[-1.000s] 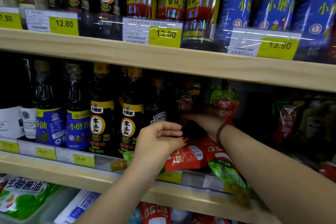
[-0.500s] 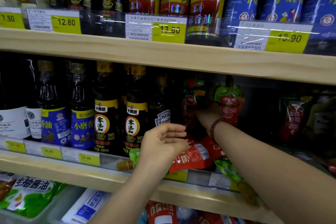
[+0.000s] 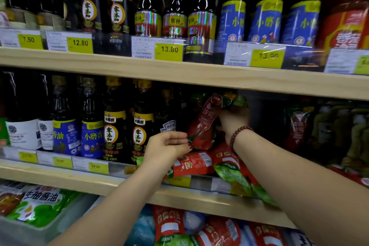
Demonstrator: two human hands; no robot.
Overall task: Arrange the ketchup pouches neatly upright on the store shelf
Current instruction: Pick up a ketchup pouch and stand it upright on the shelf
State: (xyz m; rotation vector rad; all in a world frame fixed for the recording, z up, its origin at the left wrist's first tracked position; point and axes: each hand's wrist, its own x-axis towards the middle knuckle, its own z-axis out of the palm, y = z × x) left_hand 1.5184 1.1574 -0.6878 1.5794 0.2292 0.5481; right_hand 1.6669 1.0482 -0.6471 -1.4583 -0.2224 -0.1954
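Note:
My right hand [image 3: 232,121] grips a red ketchup pouch [image 3: 202,124] near its green top and holds it tilted above the middle shelf [image 3: 99,182]. The fingers of my left hand [image 3: 166,149] are curled at that pouch's lower corner. Below both hands, two ketchup pouches lie flat on the shelf: a red one [image 3: 194,163] and one with a green end [image 3: 235,175] hanging over the shelf edge. More pouches [image 3: 297,126] stand upright in the dark to the right.
Dark sauce bottles [image 3: 113,130] and blue-labelled oil bottles [image 3: 90,136] fill the middle shelf's left part, close to my left hand. The upper shelf [image 3: 179,74] hangs just above the lifted pouch. Soy sauce bags [image 3: 38,201] and more pouches [image 3: 219,229] lie on the bottom level.
My right hand has taken a pouch from the back of the shelf and drawn it forward and up. My left hand has risen from the flat pouch to the lifted one's lower corner.

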